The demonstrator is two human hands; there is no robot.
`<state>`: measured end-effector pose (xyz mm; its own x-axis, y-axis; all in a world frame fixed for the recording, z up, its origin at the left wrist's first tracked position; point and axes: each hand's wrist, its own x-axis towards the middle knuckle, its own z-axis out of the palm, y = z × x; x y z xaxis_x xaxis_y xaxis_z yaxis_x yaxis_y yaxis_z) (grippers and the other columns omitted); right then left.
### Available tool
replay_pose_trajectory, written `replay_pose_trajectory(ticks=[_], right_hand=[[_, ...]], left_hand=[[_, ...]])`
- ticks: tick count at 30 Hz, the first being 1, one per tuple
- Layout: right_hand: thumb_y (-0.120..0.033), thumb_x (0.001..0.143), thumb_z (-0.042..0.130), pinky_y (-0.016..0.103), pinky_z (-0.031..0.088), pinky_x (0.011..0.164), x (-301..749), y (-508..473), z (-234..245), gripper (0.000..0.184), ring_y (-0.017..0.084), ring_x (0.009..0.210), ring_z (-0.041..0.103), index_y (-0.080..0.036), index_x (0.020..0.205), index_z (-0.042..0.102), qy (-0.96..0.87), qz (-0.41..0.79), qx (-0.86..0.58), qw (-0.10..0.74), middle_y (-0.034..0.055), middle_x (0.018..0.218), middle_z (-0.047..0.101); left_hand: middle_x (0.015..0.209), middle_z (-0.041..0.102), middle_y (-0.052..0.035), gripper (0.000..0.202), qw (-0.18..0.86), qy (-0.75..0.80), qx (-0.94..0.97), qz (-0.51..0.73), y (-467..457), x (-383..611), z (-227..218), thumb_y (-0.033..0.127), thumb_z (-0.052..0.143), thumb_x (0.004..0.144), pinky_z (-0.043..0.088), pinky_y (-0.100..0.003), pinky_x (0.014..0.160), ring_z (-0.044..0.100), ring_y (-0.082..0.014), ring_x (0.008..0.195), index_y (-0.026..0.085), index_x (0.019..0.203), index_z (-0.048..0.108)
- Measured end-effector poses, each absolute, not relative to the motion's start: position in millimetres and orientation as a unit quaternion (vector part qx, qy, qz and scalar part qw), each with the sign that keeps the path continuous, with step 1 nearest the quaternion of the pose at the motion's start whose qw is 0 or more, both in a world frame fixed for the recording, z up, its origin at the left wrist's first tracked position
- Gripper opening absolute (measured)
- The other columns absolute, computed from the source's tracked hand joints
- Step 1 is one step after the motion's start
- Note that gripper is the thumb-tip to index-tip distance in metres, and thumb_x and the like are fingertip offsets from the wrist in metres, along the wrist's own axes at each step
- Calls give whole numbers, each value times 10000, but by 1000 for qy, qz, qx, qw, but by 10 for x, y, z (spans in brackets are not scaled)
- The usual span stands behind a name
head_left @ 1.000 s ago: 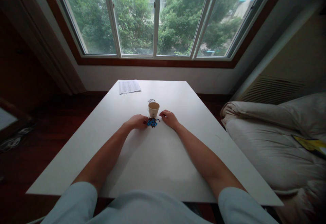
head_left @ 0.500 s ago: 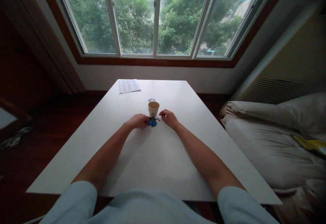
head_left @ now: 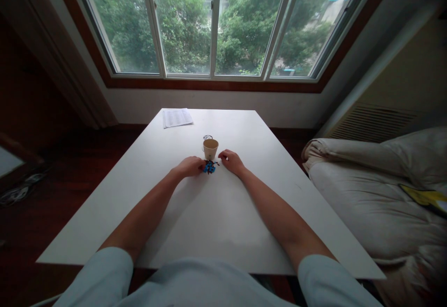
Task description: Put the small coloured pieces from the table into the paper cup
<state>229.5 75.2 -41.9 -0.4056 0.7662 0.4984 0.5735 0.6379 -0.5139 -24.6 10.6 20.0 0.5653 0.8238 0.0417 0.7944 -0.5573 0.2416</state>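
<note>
A small heap of blue and dark brown pieces [head_left: 210,167] lies on the white table [head_left: 216,223]; they are too small to name. My left hand [head_left: 191,165] is at the heap's left edge, fingers bent and drawn together against the pieces. What its fingertips grip, if anything, is hidden. Just behind the heap stands an upright beige cup [head_left: 210,150], its mouth facing up. To the right of the cup and heap, my right hand [head_left: 230,160] rests on the table with its fingers curled in. Whether anything is inside those fingers cannot be made out.
A thin dark loop [head_left: 208,137] lies behind the cup. Printed papers [head_left: 177,117] are at the table's far left corner. A padded, cream-coloured seat [head_left: 377,195] stands along the right side, and a wide window [head_left: 213,28] is beyond the table.
My left hand has shifted very slightly at the left edge of the heap. My right hand, the cup and the papers stay where they were.
</note>
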Motion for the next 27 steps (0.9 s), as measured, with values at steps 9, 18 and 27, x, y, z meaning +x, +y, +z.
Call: replay_pose_trajectory(ticks=[9, 18, 27], right_hand=[[-78, 821, 513, 252, 434, 715, 2317, 781, -458, 248, 133, 722, 543, -205, 897, 712, -828, 129, -396, 375, 22, 861, 643], [-85, 820, 521, 256, 441, 719, 2322, 774, -463, 239, 139, 733, 545, -209, 890, 713, -823, 127, -405, 377, 25, 861, 644], [-87, 809, 528, 259, 450, 726, 2319, 756, -454, 238, 137, 723, 543, -214, 885, 716, -822, 126, -411, 373, 24, 856, 644]], left_hand=[[792, 703, -25, 141, 97, 456, 881, 79, 88, -248, 250, 166, 583, 738, 374, -252, 659, 609, -172, 716, 235, 765, 704], [840, 700, -26, 165, 106, 411, 892, 157, 78, -227, 441, 181, 538, 826, 398, -244, 690, 599, -153, 749, 219, 825, 698], [835, 682, -27, 135, 138, 404, 879, 214, 89, -184, 485, 183, 554, 837, 416, -229, 673, 582, -136, 722, 194, 858, 688]])
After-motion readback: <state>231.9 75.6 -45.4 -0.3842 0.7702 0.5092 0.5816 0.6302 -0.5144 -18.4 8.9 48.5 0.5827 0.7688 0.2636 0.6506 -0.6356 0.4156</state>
